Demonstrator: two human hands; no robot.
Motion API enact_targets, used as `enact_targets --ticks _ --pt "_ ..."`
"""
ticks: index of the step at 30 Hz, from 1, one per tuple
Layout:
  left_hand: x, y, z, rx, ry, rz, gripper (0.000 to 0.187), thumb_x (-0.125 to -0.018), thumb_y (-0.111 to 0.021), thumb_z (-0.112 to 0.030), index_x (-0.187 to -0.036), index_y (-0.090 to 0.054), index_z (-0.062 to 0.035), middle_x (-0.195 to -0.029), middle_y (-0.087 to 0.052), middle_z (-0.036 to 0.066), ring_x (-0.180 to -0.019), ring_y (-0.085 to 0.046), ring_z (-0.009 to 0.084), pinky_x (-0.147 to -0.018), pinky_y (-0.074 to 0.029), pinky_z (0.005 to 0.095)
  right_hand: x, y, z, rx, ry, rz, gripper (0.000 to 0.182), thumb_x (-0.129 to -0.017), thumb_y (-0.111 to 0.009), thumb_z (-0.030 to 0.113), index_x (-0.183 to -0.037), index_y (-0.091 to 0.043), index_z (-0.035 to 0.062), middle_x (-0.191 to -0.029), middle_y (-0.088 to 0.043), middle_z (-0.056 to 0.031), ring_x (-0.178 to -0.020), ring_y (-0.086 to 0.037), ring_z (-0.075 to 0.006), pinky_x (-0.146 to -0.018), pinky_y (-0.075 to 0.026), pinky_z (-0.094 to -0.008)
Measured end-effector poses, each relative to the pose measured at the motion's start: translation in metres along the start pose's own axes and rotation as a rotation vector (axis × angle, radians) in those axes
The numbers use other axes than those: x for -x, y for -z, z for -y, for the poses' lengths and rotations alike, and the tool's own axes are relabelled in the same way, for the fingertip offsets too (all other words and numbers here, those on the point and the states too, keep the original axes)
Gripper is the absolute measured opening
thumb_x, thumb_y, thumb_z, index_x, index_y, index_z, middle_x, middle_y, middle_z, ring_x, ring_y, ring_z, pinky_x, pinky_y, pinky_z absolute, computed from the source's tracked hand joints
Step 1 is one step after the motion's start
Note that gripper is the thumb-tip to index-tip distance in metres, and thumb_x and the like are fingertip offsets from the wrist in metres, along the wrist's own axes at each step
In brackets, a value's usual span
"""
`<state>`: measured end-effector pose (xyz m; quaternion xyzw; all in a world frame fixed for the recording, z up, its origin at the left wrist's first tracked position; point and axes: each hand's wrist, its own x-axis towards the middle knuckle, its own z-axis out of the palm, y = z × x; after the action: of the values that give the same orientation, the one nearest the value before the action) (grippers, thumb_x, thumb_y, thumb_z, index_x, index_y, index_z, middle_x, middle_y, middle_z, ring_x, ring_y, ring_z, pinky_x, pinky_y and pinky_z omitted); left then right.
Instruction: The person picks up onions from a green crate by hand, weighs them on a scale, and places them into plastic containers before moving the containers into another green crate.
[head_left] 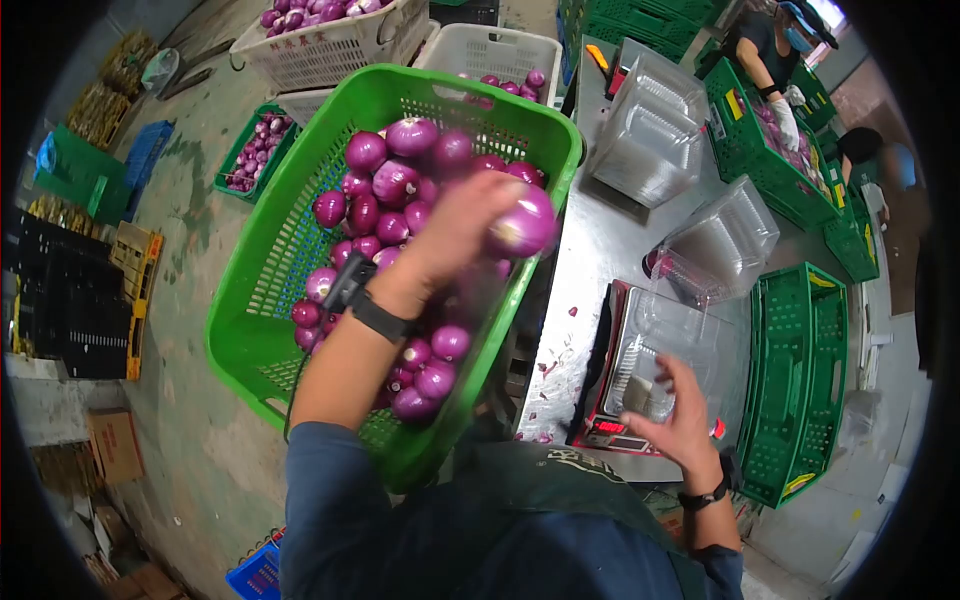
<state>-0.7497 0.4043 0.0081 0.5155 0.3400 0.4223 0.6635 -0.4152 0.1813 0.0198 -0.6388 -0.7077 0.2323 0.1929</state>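
Observation:
A large red onion (523,222) is in my left hand (462,222), which is over the right side of a green basket (235,290). Many red onions (396,181) lie inside that basket, some hidden under my forearm. My right hand (672,415) has its fingers apart and holds nothing. It hovers above the near part of a clear plastic tray (650,350), which rests on a scale (612,415) with a lit red display. Beyond the scale, another clear container (725,240) sits tilted on the metal table (570,300).
Stacked clear containers (650,125) stand at the table's back. An empty green crate (798,380) is at the right. A gloved co-worker (775,70) reaches into a filled green crate (745,150). White crates (330,50) hold onions behind the basket.

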Motion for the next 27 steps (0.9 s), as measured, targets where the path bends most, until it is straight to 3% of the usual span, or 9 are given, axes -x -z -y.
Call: enact_targets --ticks 4,7,9,11,15,17,19,22,27 --pt "0.011 -0.080 -0.007 -0.158 0.048 0.250 0.072 -0.095 -0.069 -0.051 -0.139 -0.046 0.0015 -0.112 -0.066 0.018 -0.102 -0.064 0.0200 -0.089 -0.053 0.0334 -0.061 -0.020 0.064 -0.519 0.201 -0.266 0.115 -0.066 -0.096 0.029 -0.156 -0.029 0.0041 -0.149 -0.045 -0.0193 -0.125 -0.058 -0.0312 -0.101 -0.050 -0.0415" --pt "0.015 -0.102 -0.009 -0.530 -0.152 0.335 0.070 -0.100 -0.061 -0.048 -0.145 -0.040 0.0010 -0.112 -0.067 0.024 -0.102 -0.068 0.0273 -0.088 -0.053 0.0377 -0.082 -0.028 0.069 -0.508 0.203 -0.327 0.095 -0.072 -0.090 0.016 -0.150 -0.036 0.0047 -0.148 -0.046 -0.0190 -0.128 -0.055 -0.0280 -0.107 -0.049 -0.0411" --pt "-0.002 -0.082 -0.031 -0.673 0.126 0.384 0.057 -0.101 -0.056 -0.051 -0.134 -0.057 -0.0048 -0.097 -0.070 0.024 -0.093 -0.071 0.0307 -0.081 -0.055 0.0404 -0.080 -0.030 0.068 -0.778 0.061 -0.271 0.088 -0.073 -0.087 0.011 -0.147 -0.039 0.0054 -0.147 -0.047 -0.0176 -0.128 -0.055 -0.0261 -0.106 -0.049 -0.0400" --pt "-0.031 -0.035 -0.002 -1.011 -0.104 -0.016 0.053 -0.098 -0.056 -0.054 -0.115 -0.070 -0.0061 -0.100 -0.073 0.017 -0.092 -0.071 0.0340 -0.081 -0.055 0.0451 -0.072 -0.029 0.051 -0.879 0.028 -0.332 0.081 -0.074 -0.083 0.010 -0.144 -0.043 0.0052 -0.134 -0.056 -0.0153 -0.118 -0.060 -0.0240 -0.100 -0.052 -0.0368" --pt "-0.050 0.056 0.050 -1.282 0.334 -0.238 0.075 -0.082 -0.066 -0.067 -0.127 -0.066 -0.0075 -0.118 -0.070 0.024 -0.111 -0.067 0.0399 -0.095 -0.052 0.0474 -0.037 -0.023 -0.010 -0.878 -0.170 -0.419 0.080 -0.077 -0.081 0.027 -0.144 -0.043 0.0048 -0.121 -0.060 -0.0143 -0.096 -0.068 -0.0247 -0.079 -0.061 -0.0381" --pt "-0.058 0.085 0.093 -1.173 0.525 0.018 0.107 -0.071 -0.076 -0.068 -0.142 -0.051 0.0080 -0.135 -0.060 0.031 -0.128 -0.059 0.0390 -0.108 -0.046 0.0420 -0.025 -0.017 -0.009 -0.930 -0.262 -0.498 0.078 -0.078 -0.080 0.030 -0.142 -0.044 0.0044 -0.115 -0.061 -0.0131 -0.090 -0.069 -0.0243 -0.067 -0.061 -0.0354" --pt "-0.053 0.082 0.108 -1.048 0.482 -0.053 0.112 -0.067 -0.081 -0.064 -0.140 -0.049 0.0146 -0.140 -0.055 0.033 -0.133 -0.056 0.0381 -0.112 -0.042 0.0395 -0.011 -0.008 -0.021 -1.044 -0.325 -0.458 0.073 -0.082 -0.079 0.031 -0.141 -0.046 0.0047 -0.115 -0.061 -0.0126 -0.092 -0.067 -0.0250 -0.071 -0.058 -0.0393" --pt "-0.048 0.072 0.086 -1.056 0.503 -0.031 0.095 -0.073 -0.080 -0.058 -0.136 -0.058 0.0087 -0.130 -0.065 0.027 -0.120 -0.065 0.0337 -0.100 -0.053 0.0414 0.003 -0.007 -0.043 -1.221 -0.369 -0.494 0.071 -0.085 -0.075 0.037 -0.141 -0.046 0.0046 -0.114 -0.062 -0.0131 -0.089 -0.068 -0.0280 -0.068 -0.055 -0.0394" --pt "-0.025 0.095 0.087 0.118 0.492 -0.220 0.045 -0.087 -0.070 -0.044 -0.118 -0.070 -0.0114 -0.111 -0.071 0.008 -0.095 -0.071 0.0226 -0.067 -0.060 0.0412 0.020 -0.001 -0.062 -1.342 -0.328 -0.521 0.067 -0.085 -0.072 0.033 -0.142 -0.047 0.0056 -0.117 -0.064 -0.0129 -0.094 -0.067 -0.0285 -0.075 -0.053 -0.0379"
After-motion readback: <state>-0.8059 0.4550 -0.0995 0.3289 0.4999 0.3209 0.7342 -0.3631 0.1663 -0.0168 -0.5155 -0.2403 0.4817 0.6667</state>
